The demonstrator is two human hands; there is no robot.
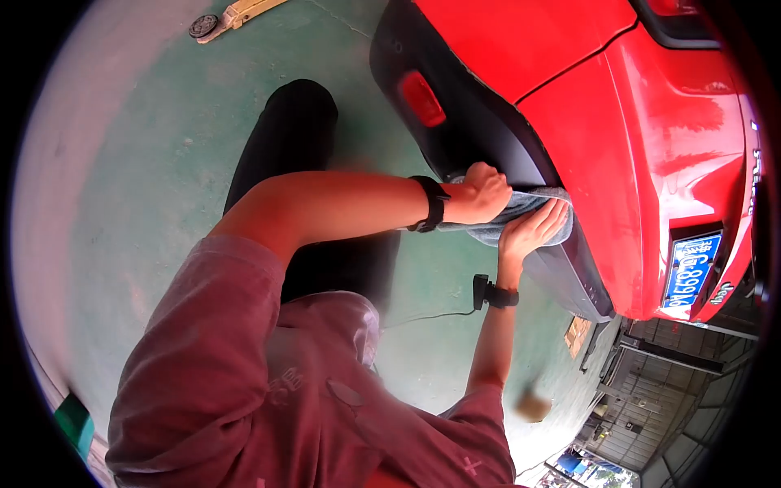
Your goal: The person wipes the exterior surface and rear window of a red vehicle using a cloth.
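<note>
A grey cloth (533,197) is bunched against the black lower bumper (488,122) of a red car (602,154). My left hand (484,193) is closed in a fist at the cloth's near end, with a black band on its wrist. On the cloth's other side, my right hand (533,230) presses it with fingers together and curved over it. A black strap with a small dark device (490,293) is on my right wrist, and a thin cable runs from it. What lies under the cloth is hidden.
A red reflector (422,99) is set in the bumper. The blue licence plate (692,270) is on the car's rear. My bent dark-trousered knee (301,114) is over the green floor (179,163). A yellow wheeled beam (240,15) lies at the top left.
</note>
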